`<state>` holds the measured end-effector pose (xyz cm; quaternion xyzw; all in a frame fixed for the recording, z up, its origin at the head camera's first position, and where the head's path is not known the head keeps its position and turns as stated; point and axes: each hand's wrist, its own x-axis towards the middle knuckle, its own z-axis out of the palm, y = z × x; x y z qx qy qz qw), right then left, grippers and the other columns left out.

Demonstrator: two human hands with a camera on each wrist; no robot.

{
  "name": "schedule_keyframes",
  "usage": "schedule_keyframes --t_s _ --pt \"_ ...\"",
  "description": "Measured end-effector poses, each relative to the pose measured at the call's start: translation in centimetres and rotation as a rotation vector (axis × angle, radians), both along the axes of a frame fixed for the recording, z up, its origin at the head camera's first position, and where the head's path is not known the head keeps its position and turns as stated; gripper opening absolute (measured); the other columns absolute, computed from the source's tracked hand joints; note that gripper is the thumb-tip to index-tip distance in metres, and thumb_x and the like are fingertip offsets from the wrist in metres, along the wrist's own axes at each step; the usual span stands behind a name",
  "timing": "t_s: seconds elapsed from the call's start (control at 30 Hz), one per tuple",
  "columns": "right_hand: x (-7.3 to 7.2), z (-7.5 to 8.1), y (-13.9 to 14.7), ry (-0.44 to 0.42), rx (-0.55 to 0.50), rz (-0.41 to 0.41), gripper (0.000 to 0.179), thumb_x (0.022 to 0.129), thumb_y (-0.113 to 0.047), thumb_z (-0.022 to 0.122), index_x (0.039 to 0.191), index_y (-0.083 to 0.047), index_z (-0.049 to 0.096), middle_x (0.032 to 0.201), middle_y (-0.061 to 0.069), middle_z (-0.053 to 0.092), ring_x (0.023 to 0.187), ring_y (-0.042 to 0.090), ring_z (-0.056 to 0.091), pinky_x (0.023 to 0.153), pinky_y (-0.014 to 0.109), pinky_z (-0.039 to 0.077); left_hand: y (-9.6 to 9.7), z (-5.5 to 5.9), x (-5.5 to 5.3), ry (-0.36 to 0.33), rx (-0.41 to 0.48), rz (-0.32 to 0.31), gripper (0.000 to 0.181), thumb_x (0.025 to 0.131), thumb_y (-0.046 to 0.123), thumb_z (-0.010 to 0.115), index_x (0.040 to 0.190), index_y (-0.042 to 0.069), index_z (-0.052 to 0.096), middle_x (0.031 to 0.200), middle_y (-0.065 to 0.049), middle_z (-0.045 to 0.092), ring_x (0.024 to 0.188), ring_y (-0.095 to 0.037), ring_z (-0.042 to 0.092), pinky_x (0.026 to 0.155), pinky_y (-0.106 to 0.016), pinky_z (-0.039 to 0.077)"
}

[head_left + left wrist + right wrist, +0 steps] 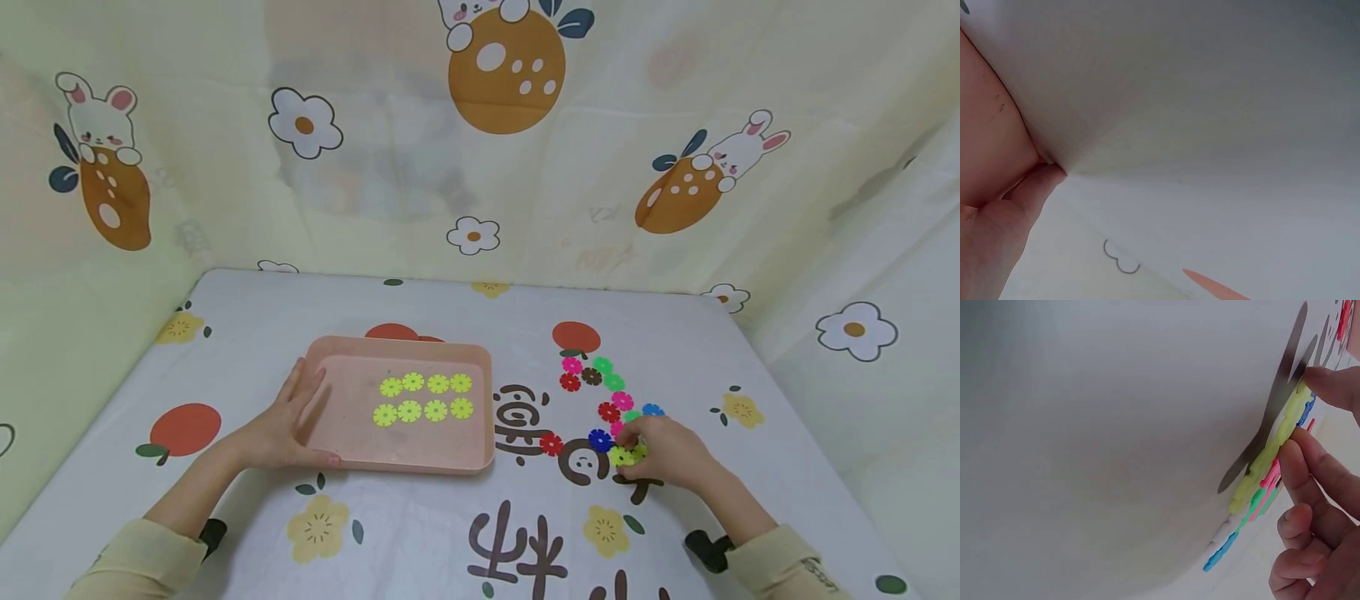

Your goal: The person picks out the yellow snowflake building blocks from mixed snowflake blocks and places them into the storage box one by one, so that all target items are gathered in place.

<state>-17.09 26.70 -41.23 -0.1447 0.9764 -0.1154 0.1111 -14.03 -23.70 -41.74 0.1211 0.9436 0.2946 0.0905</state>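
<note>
My left hand (pixel 288 421) rests against the left side of a pink tray (pixel 341 450), fingers spread at its left rim and thumb at its front edge. Inside the tray, yellow-green flower-shaped discs (pixel 408 411) lie in two rows. To the right of the tray, my right hand (pixel 667 450) is down at the table, its thumb and forefinger pinching a yellow-green flower disc (pixel 1288 422). Another yellow-green disc (pixel 640 452) is partly covered by the fingers. A blue disc (pixel 600 440) lies just left of these fingertips, and a lighter blue one (pixel 653 410) lies beyond the hand.
Several flower discs in pink, red, green and brown (pixel 592 377) trail across the table behind my right hand. One red disc (pixel 551 443) lies alone near the tray's right side. A printed cloth (pixel 247 333) covers the table, and patterned curtains (pixel 375 192) enclose it.
</note>
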Motion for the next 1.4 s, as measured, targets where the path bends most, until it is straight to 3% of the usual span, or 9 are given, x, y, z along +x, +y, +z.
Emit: schedule_keyframes --t_s 0.2,0.9,1.17,1.4 --pt "-0.1 -0.2 -0.3 -0.013 0.005 -0.02 0.034 0.06 -0.028 0.084 0.082 -0.01 0.065 0.073 -0.003 0.057 0.066 0.013 0.048 0.052 0.024 0.043 0.0 -0.1 -0.1 -0.001 0.005 0.001 0.122 0.06 0.051 0.079 0.146 0.004 0.006 0.148 -0.023 -0.015 0.132 -0.049 0.003 0.092 -0.067 0.027" --pt "-0.2 0.1 -0.4 0.09 0.012 0.002 0.034 0.057 -0.03 0.082 0.079 -0.012 0.063 0.072 -0.004 0.056 0.064 0.013 0.045 0.049 0.024 0.041 -0.2 -0.4 -0.1 -0.009 0.001 0.01 0.123 0.059 0.055 0.078 0.147 0.005 0.006 0.148 -0.021 -0.016 0.133 -0.048 0.002 0.093 -0.067 0.026" --pt "0.0 1.0 -1.6 0.078 -0.034 0.017 0.033 0.058 -0.031 0.082 0.08 -0.016 0.063 0.074 -0.006 0.056 0.069 0.014 0.047 0.051 0.025 0.041 -0.1 -0.3 0.0 -0.008 0.002 0.007 0.123 0.06 0.055 0.078 0.146 0.004 0.007 0.148 -0.022 -0.015 0.133 -0.048 0.001 0.092 -0.068 0.027" --pt "-0.3 1.4 -2.9 0.117 -0.086 0.063 0.03 0.057 -0.027 0.082 0.08 -0.019 0.063 0.072 -0.01 0.056 0.07 0.015 0.05 0.054 0.025 0.042 -0.3 -0.3 -0.1 -0.006 -0.002 0.002 0.123 0.059 0.056 0.077 0.146 0.004 0.007 0.148 -0.022 -0.016 0.133 -0.048 0.001 0.093 -0.067 0.027"
